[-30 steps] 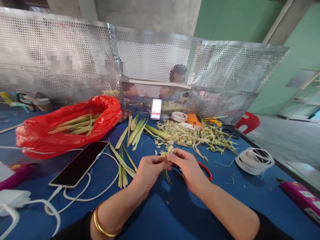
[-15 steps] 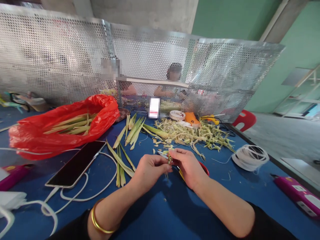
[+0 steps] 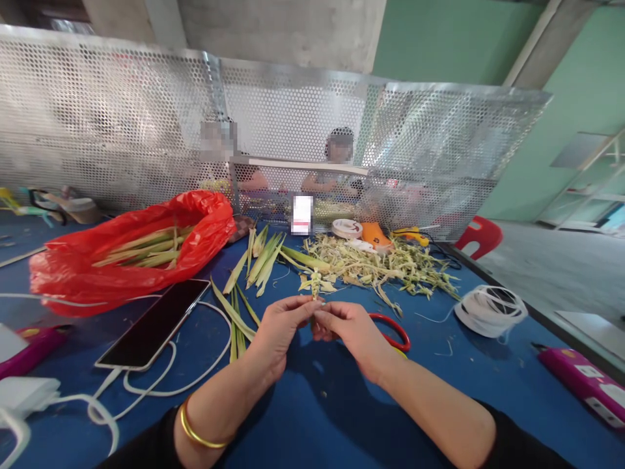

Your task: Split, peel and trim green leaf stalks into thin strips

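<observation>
A small pale-green braided leaf piece [image 3: 316, 284] stands upright between my two hands, above the middle of the blue table. Its lower end is pinched by my left hand [image 3: 288, 326], thumb and forefinger together. My right hand [image 3: 349, 329] grips the same lower end from the other side, so the fingertips of both hands meet there. Beside and partly under the right hand lie scissors with a red handle [image 3: 398, 332]; their blades are hidden. Long leaf strips [image 3: 266, 260] lie beyond my left hand. A heap of leaf scraps [image 3: 381, 260] spreads beyond the right.
On the left are a red plastic bag [image 3: 131, 280] of leaves, a phone [image 3: 153, 326] and a white cable [image 3: 170, 384]. To the right lie a coil of white cord [image 3: 491, 309] and a purple power strip [image 3: 583, 378]. A perforated metal screen [image 3: 293, 117] closes the back; people sit behind it.
Both hands have drawn a little left, turning the braided piece upright so its top shows above the fingers. More of the red scissor handle is uncovered.
</observation>
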The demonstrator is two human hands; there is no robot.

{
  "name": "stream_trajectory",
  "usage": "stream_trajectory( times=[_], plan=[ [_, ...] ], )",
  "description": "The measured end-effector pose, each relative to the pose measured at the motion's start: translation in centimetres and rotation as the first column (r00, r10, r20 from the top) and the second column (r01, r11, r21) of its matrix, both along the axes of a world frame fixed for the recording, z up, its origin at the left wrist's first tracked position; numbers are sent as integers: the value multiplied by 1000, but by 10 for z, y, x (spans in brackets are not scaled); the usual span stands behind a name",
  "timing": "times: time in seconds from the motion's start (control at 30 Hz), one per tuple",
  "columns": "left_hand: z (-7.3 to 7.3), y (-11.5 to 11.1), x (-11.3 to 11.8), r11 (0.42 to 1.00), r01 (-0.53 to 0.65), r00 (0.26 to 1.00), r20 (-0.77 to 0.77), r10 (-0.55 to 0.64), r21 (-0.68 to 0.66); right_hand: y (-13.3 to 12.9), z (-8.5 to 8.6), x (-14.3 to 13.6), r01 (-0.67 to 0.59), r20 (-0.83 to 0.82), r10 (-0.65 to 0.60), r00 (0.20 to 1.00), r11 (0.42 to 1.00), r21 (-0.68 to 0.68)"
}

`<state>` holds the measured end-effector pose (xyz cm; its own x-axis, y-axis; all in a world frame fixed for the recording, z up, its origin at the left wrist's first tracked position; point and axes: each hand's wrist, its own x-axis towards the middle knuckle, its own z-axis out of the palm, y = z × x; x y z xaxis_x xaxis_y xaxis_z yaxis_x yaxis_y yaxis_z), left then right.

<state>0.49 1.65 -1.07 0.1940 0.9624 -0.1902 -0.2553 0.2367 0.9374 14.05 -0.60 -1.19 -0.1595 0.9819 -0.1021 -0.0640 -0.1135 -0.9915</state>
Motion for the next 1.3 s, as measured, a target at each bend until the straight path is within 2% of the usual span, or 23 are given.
stream_trajectory(
  times=[0.23, 0.37, 0.47, 0.67, 0.8, 1.03, 1.17, 1.3],
  plan=[
    [3, 1, -1, 1000, 23, 994, 111, -24, 10, 0, 0, -1, -63, 35, 61, 998, 995, 74],
    [5, 1, 0, 1000, -12, 995, 97, 12, -3, 1, -3, -3, 15, 141, -35, 989, 990, 138],
    [5, 0, 1, 1000, 8, 995, 96, -9, 12, -1, -5, -5, 11, 189, -40, 981, 988, 152],
    [2, 1, 1, 997, -56, 997, 62, 53, 47, -7, -1, -9, -30, -1, 30, 1000, 1000, 1],
    [1, 2, 0, 996, -86, 995, 56, 84, 35, -8, 1, -10, -3, 43, 2, 999, 1000, 26],
    [7, 3, -4, 999, 43, 995, 89, -44, 13, -8, 2, -12, 36, 23, -37, 999, 998, 42],
    [9, 5, -5, 998, -40, 998, 41, 38, 51, -7, -2, -11, 21, 55, -23, 998, 999, 46],
    [4, 8, -3, 992, -116, 993, 42, 114, 47, -6, -3, -10, -6, 111, 0, 994, 999, 48]
  ],
)
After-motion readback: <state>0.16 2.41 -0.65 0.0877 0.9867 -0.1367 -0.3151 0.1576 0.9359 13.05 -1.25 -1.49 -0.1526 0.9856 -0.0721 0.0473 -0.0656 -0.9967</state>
